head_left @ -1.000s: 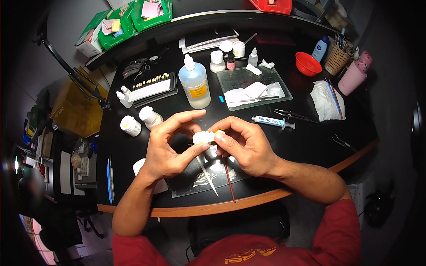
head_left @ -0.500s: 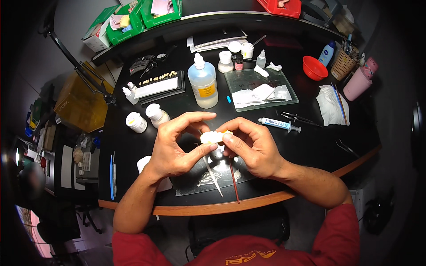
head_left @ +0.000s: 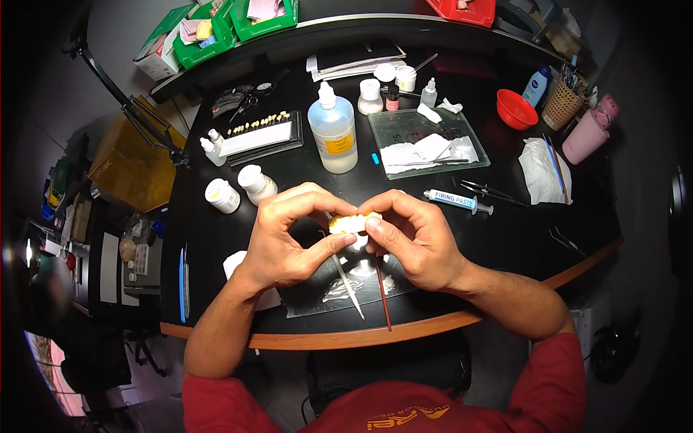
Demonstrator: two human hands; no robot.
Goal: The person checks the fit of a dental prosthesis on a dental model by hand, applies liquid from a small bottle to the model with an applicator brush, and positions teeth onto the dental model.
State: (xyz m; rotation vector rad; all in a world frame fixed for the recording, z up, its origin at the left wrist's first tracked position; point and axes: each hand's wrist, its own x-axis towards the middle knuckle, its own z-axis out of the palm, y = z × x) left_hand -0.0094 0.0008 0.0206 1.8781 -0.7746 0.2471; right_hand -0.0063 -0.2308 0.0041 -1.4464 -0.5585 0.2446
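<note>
My left hand (head_left: 281,245) grips a small pale, bumpy dental-model-like piece (head_left: 349,224) from the left, index finger curved over it and thumb underneath. My right hand (head_left: 411,238) pinches its right end. Just below, a white slim tool (head_left: 349,287) and a red-brown handled stick (head_left: 383,296) point toward the desk's front edge; whether fingers hold them I cannot tell. Under my hands lies a sheet or slab (head_left: 303,307) with crumpled shiny material (head_left: 338,290) on it.
Around lie a large bottle (head_left: 332,144), jars (head_left: 221,195), a shade tab holder (head_left: 258,141), a glass slab with papers (head_left: 469,123), a syringe (head_left: 458,202), tweezers (head_left: 491,192) and a red bowl (head_left: 515,108). A lamp arm (head_left: 133,112) stands left; green bins (head_left: 202,47) sit behind.
My left index finger has come down from a raised position onto the top of the pale piece. The whole view has shifted slightly, with the desk appearing further right.
</note>
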